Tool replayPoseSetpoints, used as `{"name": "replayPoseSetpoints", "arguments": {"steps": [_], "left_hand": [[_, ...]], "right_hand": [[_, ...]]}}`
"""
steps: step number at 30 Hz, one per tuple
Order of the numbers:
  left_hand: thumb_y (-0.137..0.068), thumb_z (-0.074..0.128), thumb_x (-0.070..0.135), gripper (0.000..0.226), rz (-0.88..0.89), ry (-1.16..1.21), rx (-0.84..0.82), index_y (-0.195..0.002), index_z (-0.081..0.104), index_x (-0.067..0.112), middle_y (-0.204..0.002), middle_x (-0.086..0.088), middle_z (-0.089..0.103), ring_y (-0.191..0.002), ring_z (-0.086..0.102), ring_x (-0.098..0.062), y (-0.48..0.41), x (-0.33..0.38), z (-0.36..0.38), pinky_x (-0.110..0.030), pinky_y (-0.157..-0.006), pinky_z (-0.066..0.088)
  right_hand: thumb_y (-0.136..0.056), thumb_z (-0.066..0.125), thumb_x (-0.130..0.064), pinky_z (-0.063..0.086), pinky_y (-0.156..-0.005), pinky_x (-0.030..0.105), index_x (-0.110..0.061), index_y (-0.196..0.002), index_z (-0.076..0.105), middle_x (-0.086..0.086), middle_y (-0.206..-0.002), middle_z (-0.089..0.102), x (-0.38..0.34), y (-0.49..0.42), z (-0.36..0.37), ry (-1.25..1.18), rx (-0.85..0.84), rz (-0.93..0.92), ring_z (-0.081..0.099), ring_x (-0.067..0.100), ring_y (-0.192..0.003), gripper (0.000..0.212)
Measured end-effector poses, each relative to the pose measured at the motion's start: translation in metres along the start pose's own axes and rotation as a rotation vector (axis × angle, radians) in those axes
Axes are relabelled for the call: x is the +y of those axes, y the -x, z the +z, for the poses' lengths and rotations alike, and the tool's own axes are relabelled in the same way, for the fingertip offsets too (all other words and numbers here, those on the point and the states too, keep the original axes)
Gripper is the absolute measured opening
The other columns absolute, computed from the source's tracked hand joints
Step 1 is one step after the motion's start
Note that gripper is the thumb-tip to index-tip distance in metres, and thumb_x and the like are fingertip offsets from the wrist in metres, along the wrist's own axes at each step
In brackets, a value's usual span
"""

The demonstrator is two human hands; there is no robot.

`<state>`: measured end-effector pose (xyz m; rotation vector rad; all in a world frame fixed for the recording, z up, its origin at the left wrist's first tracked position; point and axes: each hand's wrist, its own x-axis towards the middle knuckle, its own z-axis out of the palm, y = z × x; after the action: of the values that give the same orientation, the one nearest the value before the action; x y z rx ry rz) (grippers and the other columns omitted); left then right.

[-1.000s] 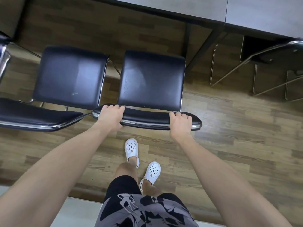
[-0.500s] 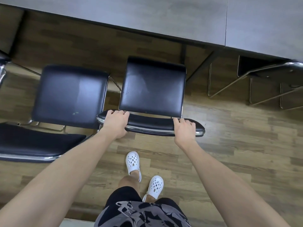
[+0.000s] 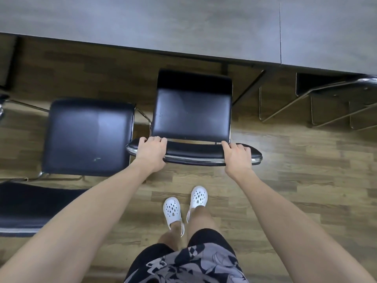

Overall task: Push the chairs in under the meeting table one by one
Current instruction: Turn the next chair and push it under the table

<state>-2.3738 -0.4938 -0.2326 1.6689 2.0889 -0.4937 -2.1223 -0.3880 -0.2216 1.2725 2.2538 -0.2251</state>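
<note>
A black padded chair (image 3: 191, 113) with a chrome frame stands in front of me, its seat's far edge close to the grey meeting table (image 3: 155, 23). My left hand (image 3: 151, 152) grips the left end of its backrest top. My right hand (image 3: 236, 158) grips the right end. A second black chair (image 3: 87, 135) stands to the left, farther back from the table, its backrest low at the left edge.
Wooden plank floor all around. At the right, the chrome legs of another chair (image 3: 326, 103) sit tucked under the table. A dark table leg (image 3: 248, 86) slants down just right of the held chair. My feet in white clogs (image 3: 183, 205) stand behind the chair.
The held chair has slid forward toward the table with both hands on its backrest, and I have stepped forward. The left chair has stayed behind.
</note>
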Motion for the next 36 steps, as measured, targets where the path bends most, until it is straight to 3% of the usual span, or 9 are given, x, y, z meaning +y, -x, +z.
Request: {"name": "replayPoseSetpoints", "arguments": {"steps": [2,5,9,11,15,18,25,31,36], "left_hand": [[-0.076,0.074,0.040,0.055,0.007,0.005,0.006,-0.118,0.046,0.017,-0.125,-0.003,0.056,-0.120,0.050,-0.023,-0.005,-0.002,-0.004,-0.040,-0.100,0.032],[-0.077,0.074,0.039,0.053,0.004,0.013,0.008,-0.116,0.046,0.017,-0.125,-0.003,0.056,-0.120,0.050,-0.024,-0.014,-0.005,-0.013,-0.041,-0.101,0.031],[-0.076,0.075,0.037,0.057,-0.014,0.016,-0.003,-0.120,0.045,0.017,-0.130,-0.003,0.053,-0.125,0.047,-0.023,-0.028,-0.007,-0.026,-0.042,-0.105,0.030],[-0.077,0.076,0.037,0.068,-0.014,0.016,-0.003,-0.131,0.041,0.016,-0.139,-0.003,0.047,-0.131,0.041,-0.022,-0.033,-0.008,-0.031,-0.042,-0.109,0.027],[-0.079,0.075,0.040,0.097,-0.011,-0.003,0.009,-0.152,0.018,0.013,-0.157,-0.004,0.028,-0.146,0.023,-0.020,-0.043,-0.011,-0.039,-0.046,-0.116,0.018],[-0.079,0.075,0.044,0.104,-0.015,-0.003,0.022,-0.154,0.011,0.011,-0.160,-0.003,0.021,-0.148,0.017,-0.019,-0.051,-0.014,-0.042,-0.046,-0.117,0.015],[-0.076,0.078,0.042,0.114,-0.025,0.021,0.041,-0.155,0.002,0.009,-0.163,-0.006,0.007,-0.150,0.009,-0.019,-0.071,-0.020,-0.054,-0.045,-0.118,0.017],[-0.078,0.077,0.039,0.115,-0.033,0.042,0.068,-0.155,-0.003,0.009,-0.164,-0.008,0.001,-0.151,0.006,-0.021,-0.092,-0.023,-0.070,-0.048,-0.119,0.015],[-0.075,0.081,0.032,0.121,-0.064,0.056,0.095,-0.154,-0.009,0.009,-0.163,-0.009,-0.011,-0.151,0.001,-0.024,-0.112,-0.028,-0.085,-0.048,-0.119,0.012]], "right_hand": [[-0.072,0.071,-0.008,0.037,-0.095,0.036,-0.020,-0.152,0.015,0.006,-0.125,0.052,0.001,-0.005,-0.002,-0.004,0.019,-0.001,0.050,0.027,-0.116,0.098],[-0.071,0.073,-0.009,0.037,-0.097,0.037,-0.019,-0.155,0.004,0.008,-0.131,0.047,0.002,-0.014,-0.009,0.011,0.041,0.004,0.046,0.027,-0.119,0.109],[-0.073,0.071,-0.007,0.037,-0.096,0.036,-0.018,-0.155,0.004,0.008,-0.136,0.044,0.003,-0.027,-0.019,0.020,0.039,0.007,0.043,0.027,-0.123,0.106],[-0.073,0.072,-0.007,0.036,-0.099,0.036,-0.018,-0.155,0.004,0.009,-0.144,0.037,0.004,-0.033,-0.023,0.016,0.042,0.011,0.038,0.028,-0.129,0.106],[-0.073,0.073,-0.006,0.032,-0.107,0.040,-0.018,-0.155,0.002,0.013,-0.155,0.021,0.005,-0.044,-0.031,0.019,0.051,0.025,0.022,0.031,-0.142,0.109],[-0.074,0.072,-0.005,0.029,-0.110,0.041,-0.018,-0.155,0.001,0.014,-0.158,0.012,0.005,-0.054,-0.036,0.010,0.050,0.041,0.012,0.033,-0.147,0.108],[-0.074,0.069,0.000,0.025,-0.113,0.042,-0.007,-0.151,0.015,0.015,-0.161,0.007,0.008,-0.076,-0.047,-0.017,0.073,0.075,0.006,0.033,-0.149,0.095],[-0.073,0.066,0.007,0.019,-0.117,0.048,-0.010,-0.155,-0.004,0.020,-0.162,-0.003,0.010,-0.097,-0.056,-0.032,0.162,0.103,0.000,0.038,-0.149,0.109],[-0.076,0.065,0.006,0.017,-0.117,0.050,-0.014,-0.155,-0.009,0.021,-0.161,-0.008,0.013,-0.119,-0.068,-0.061,0.180,0.104,-0.002,0.040,-0.149,0.110]]}}
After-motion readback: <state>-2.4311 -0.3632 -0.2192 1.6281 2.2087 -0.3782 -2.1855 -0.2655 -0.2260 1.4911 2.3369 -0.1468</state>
